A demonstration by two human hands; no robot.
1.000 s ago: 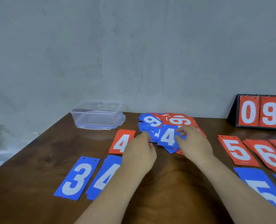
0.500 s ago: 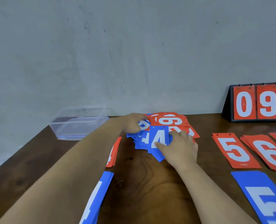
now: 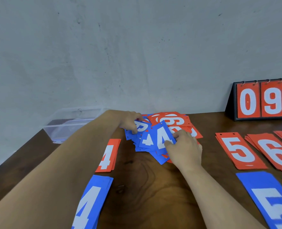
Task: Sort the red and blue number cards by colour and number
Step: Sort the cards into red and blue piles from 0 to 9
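The blue card (image 3: 158, 139) pinched in my right hand (image 3: 185, 151) reads 4. On the desk (image 3: 153, 187), a red card (image 3: 108, 156) says 4, a blue stack (image 3: 90, 204) says 4, the red stacks (image 3: 239, 151) say 5 and 6, and another blue one (image 3: 269, 200) says 5. The scoreboard (image 3: 261, 101) shows 0 and 9.

We see through one wide-angle camera worn on the head, looking forward and down across the table (image 3: 153, 187). It sits close: the left hand (image 3: 130, 123) and right hand (image 3: 185, 146) reach from the bottom edge to mid-frame. It faces the grey wall (image 3: 137, 47) behind the table, which fills the upper half. The right edge crops the scoreboard (image 3: 259, 100), so the table perhaps runs further that way.
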